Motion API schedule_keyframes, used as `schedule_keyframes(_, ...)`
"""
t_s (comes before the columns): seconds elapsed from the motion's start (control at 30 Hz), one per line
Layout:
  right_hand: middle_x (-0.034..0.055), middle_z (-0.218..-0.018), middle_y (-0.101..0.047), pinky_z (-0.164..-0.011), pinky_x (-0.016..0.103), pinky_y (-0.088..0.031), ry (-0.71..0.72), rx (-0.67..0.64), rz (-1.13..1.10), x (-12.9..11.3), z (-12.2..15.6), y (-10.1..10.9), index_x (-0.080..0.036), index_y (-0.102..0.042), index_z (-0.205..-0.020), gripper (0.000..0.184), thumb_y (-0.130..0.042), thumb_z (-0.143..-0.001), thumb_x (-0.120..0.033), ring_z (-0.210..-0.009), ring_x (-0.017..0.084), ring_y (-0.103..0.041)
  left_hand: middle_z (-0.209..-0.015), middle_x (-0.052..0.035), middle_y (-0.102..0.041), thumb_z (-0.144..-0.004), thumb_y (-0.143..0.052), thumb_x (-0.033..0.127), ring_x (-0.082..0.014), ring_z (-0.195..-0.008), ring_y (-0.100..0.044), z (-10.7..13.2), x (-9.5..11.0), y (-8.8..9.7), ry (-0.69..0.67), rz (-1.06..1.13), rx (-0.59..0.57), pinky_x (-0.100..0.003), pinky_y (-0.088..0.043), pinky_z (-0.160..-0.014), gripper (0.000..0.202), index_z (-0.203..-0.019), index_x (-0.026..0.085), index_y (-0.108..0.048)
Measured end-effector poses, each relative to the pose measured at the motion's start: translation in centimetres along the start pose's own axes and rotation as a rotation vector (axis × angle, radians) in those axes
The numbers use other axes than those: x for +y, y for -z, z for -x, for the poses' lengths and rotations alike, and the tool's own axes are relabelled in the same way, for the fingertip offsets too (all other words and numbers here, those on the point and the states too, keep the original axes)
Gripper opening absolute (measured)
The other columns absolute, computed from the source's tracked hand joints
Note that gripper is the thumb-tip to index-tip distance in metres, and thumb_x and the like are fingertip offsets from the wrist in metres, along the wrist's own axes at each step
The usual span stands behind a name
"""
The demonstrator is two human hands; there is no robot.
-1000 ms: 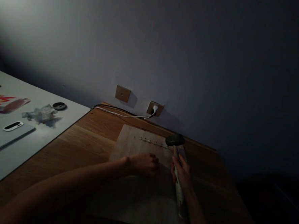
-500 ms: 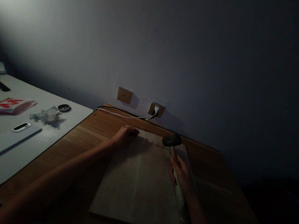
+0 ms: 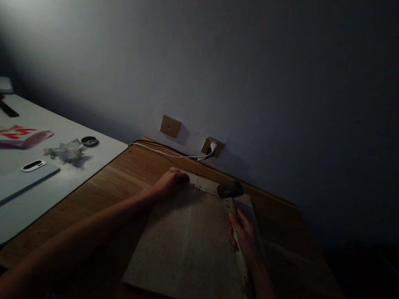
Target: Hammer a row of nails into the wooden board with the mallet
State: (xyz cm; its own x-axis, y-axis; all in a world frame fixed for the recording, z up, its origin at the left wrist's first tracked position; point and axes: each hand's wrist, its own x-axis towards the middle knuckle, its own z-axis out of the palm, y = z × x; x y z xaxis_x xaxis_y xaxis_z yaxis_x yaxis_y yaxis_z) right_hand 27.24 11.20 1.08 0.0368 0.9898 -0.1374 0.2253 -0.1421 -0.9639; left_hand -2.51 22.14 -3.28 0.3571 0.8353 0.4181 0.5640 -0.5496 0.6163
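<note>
A pale wooden board lies on the brown wooden table, with a row of small nails standing up along its far part. My left hand is at the board's far left corner, fingers curled together beside the row's left end. Whatever those fingers may pinch is hidden and too dark to make out. In my right hand is a hammer, gripped around its handle. Its dark head hangs over the right end of the nail row; I cannot tell if it touches.
To the left, a white table bears a red-and-white plastic bag, crumpled clear plastic, a round dark object and a long pale panel. Behind the board, cables run to a wall socket.
The view has shifted slightly, so the tables and board appear a little further right. Against the board, the hammer head sits marginally further left. Both hands keep nearly the same pose.
</note>
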Motion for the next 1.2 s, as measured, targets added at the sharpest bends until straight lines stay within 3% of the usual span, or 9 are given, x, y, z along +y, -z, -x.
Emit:
schedule_keyframes(0.13,-0.0097,-0.058,-0.049,-0.026,0.019,-0.03,0.014,-0.022,0.021,-0.1,-0.2,-0.5,-0.02,-0.059,-0.1,0.052,-0.067,-0.078,-0.066,-0.029,0.006,-0.038,-0.092,-0.0062,-0.074,-0.087,-0.063,0.017,-0.0175,-0.086,-0.066,-0.1,-0.2,-0.1,-0.06,-0.023,0.0,-0.026,-0.049,-0.081,0.013,-0.092,0.018,-0.075)
schedule_keyframes(0.27,-0.0095,-0.058,-0.049,-0.026,0.018,-0.029,0.028,-0.105,0.043,-1.4,-0.5,-2.0,-0.021,-0.053,-0.086,0.047,-0.065,-0.078,-0.066,-0.029,0.005,-0.037,-0.087,-0.004,-0.073,-0.084,-0.064,0.018,-0.0151,-0.078,-0.066,-0.1,-0.3,-0.2,0.008,0.019,-0.007,-0.023,-0.049,-0.073,0.012,-0.09,0.018,-0.074)
schedule_keyframes(0.5,-0.01,-0.062,-0.048,-0.028,0.018,-0.033,0.177,-0.126,0.03,-5.9,-0.9,-5.3,-0.022,-0.051,-0.092,0.038,-0.057,-0.088,-0.059,-0.032,0.005,-0.039,-0.088,-0.0027,-0.077,-0.081,-0.062,0.015,-0.0151,-0.078,-0.071,0.1,0.2,-0.1,0.106,0.139,-0.015,-0.022,-0.051,-0.072,0.035,-0.115,0.017,-0.068)
schedule_keyframes(0.77,-0.0104,-0.055,-0.044,-0.029,0.019,-0.03,0.097,-0.225,0.23,-3.7,-2.5,-8.0,-0.022,-0.053,-0.089,0.034,-0.056,-0.087,-0.055,-0.031,0.007,-0.037,-0.089,-0.0033,-0.078,-0.078,-0.062,0.015,-0.0166,-0.079,-0.072,0.0,0.6,-0.1,0.126,0.155,0.011,-0.023,-0.052,-0.07,0.047,-0.125,0.017,-0.063)
schedule_keyframes(1.03,-0.0095,-0.059,-0.045,-0.03,0.02,-0.031,0.194,-0.168,0.19,-6.7,-1.4,-7.3,-0.023,-0.053,-0.096,0.031,-0.051,-0.093,-0.053,-0.034,0.008,-0.04,-0.092,-0.0037,-0.078,-0.079,-0.062,0.013,-0.0154,-0.08,-0.072,0.1,0.1,-0.3,0.112,0.146,0.006,-0.023,-0.053,-0.074,0.048,-0.127,0.017,-0.061)
schedule_keyframes(1.2,-0.0095,-0.057,-0.045,-0.029,0.02,-0.032,0.13,-0.251,0.297,-5.2,-1.8,-8.2,-0.022,-0.055,-0.093,0.025,-0.053,-0.092,-0.047,-0.032,0.008,-0.04,-0.091,-0.0037,-0.077,-0.078,-0.068,0.015,-0.0172,-0.08,-0.072,0.1,0.1,-0.3,0.123,0.118,0.023,-0.022,-0.052,-0.072,0.043,-0.121,0.018,-0.064)
